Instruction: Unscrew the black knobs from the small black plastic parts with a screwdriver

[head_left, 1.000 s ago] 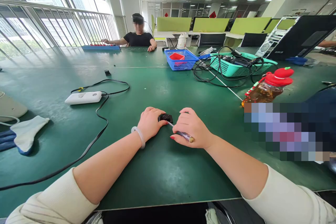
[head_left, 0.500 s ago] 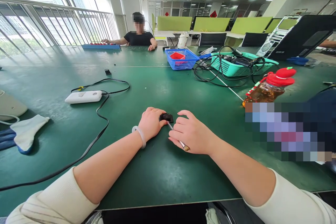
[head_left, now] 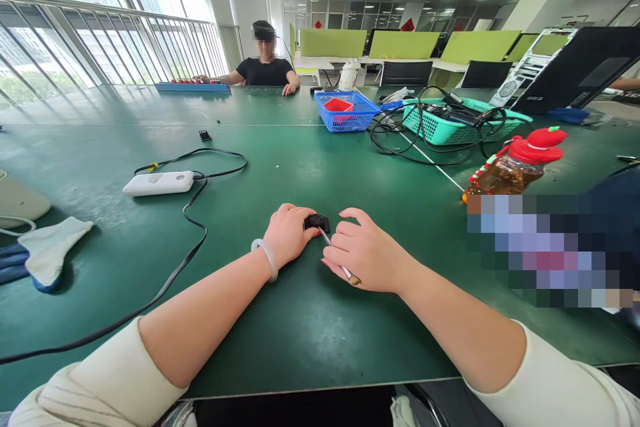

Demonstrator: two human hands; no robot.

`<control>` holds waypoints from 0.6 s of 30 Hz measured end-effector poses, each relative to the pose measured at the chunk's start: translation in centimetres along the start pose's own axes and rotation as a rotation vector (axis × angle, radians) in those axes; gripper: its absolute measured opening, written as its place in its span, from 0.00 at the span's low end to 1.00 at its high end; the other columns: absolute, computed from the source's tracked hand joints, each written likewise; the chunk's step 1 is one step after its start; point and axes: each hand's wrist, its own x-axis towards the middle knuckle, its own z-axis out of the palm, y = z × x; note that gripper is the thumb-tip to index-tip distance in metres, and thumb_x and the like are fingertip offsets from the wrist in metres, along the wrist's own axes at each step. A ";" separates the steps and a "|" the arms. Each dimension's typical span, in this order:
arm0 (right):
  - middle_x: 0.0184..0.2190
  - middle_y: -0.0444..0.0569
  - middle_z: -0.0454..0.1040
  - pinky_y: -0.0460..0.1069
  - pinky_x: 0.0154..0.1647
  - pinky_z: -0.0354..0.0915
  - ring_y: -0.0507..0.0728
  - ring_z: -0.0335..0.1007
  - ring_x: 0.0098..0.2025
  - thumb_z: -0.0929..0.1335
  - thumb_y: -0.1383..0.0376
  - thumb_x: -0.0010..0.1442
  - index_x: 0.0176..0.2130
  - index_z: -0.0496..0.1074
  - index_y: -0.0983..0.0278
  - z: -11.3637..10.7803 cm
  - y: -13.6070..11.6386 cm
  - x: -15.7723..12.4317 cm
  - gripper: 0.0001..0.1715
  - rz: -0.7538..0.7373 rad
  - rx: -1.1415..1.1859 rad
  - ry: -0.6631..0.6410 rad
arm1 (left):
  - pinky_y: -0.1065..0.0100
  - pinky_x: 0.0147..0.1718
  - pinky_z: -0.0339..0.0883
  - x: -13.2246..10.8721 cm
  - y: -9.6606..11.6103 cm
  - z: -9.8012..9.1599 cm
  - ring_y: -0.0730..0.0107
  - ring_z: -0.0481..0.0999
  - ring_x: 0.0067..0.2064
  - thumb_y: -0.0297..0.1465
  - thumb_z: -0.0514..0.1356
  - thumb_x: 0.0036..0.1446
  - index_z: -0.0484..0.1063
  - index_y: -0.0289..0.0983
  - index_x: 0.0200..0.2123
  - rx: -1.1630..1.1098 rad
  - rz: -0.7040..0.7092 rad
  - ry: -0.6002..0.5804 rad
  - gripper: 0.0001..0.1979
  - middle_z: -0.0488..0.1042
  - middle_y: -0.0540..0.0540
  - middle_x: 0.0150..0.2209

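Observation:
My left hand (head_left: 289,235), a pale bangle at its wrist, is closed on the left side of a small black block-like part (head_left: 317,222) on the green table. The kind of part is too small to make out. My right hand (head_left: 361,252) is closed on a slim metal tool (head_left: 350,275) that looks like a small brush held reversed, its tan rounded end towards me. The tool's thin far end reaches the near edge of the black part, by my left thumb. My right index finger is raised and bent, off the tool.
A white power strip (head_left: 159,183) with black cord lies left, near a blue-and-white glove (head_left: 55,250). Blue (head_left: 345,121) and teal (head_left: 440,136) baskets with cables stand beyond. Right is a red-lidded bottle (head_left: 515,170). A person (head_left: 265,70) sits opposite.
Both hands keep almost the same place and grip. The tool's tip stays at the black part, with only a very slight shift; the view has moved a touch.

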 end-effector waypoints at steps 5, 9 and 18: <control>0.24 0.43 0.71 0.59 0.57 0.57 0.55 0.60 0.30 0.65 0.65 0.63 0.26 0.70 0.60 0.2 0.0 0.0 0.13 0.006 0.013 -0.023 | 0.51 0.58 0.63 0.0 0.1 0.0 0.51 0.67 0.58 0.34 0.60 0.60 0.76 0.40 0.49 0.002 -0.001 -0.009 0.14 0.79 0.44 0.50; 0.23 0.43 0.71 0.58 0.56 0.58 0.54 0.61 0.29 0.66 0.64 0.63 0.27 0.71 0.60 0.4 0.2 0.1 0.12 0.060 0.090 0.003 | 0.51 0.58 0.63 0.1 -0.1 0.2 0.51 0.67 0.58 0.35 0.60 0.60 0.76 0.41 0.48 -0.002 0.007 0.009 0.14 0.79 0.44 0.49; 0.22 0.40 0.75 0.55 0.52 0.61 0.51 0.66 0.25 0.65 0.58 0.67 0.29 0.73 0.59 0.9 1.3 -0.5 0.15 0.374 0.440 0.143 | 0.52 0.59 0.63 0.3 -0.7 0.4 0.51 0.67 0.58 0.38 0.61 0.59 0.77 0.41 0.48 -0.029 0.040 0.008 0.15 0.80 0.45 0.48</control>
